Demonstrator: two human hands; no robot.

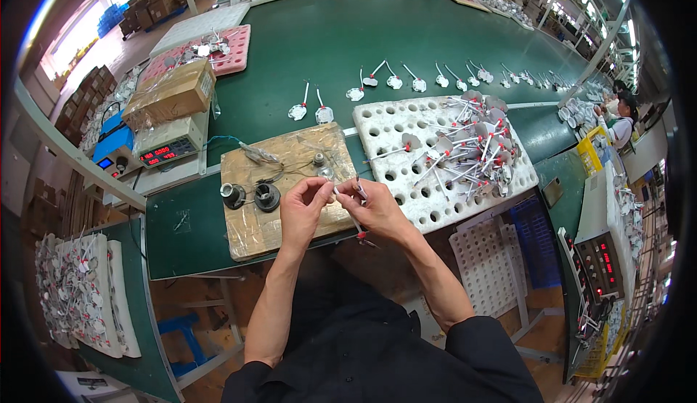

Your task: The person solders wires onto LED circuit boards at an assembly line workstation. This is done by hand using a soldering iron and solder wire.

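Observation:
Over the cardboard-covered board (243,229), my two hands meet at the fingertips. Thumb and finger of my left hand (299,210) pinch the tip of a thin white lead. My right hand (379,213) is closed round the rest of this wired part (361,234), whose red piece and thin disc hang below the fingers. On the board stand two black round sockets (267,197) with metal tops and a small metal fitting (319,160). A clip with dark wires (260,155) lies behind them. The exact tip between my fingers is too small to make out.
Right of the board, a white foam tray (385,127) bears a heap of similar wired parts (472,149). More lie in a row along the green conveyor (419,83). To the left, a brown carton (170,98) sits on a meter with red digits (170,145). Co-workers are farther off.

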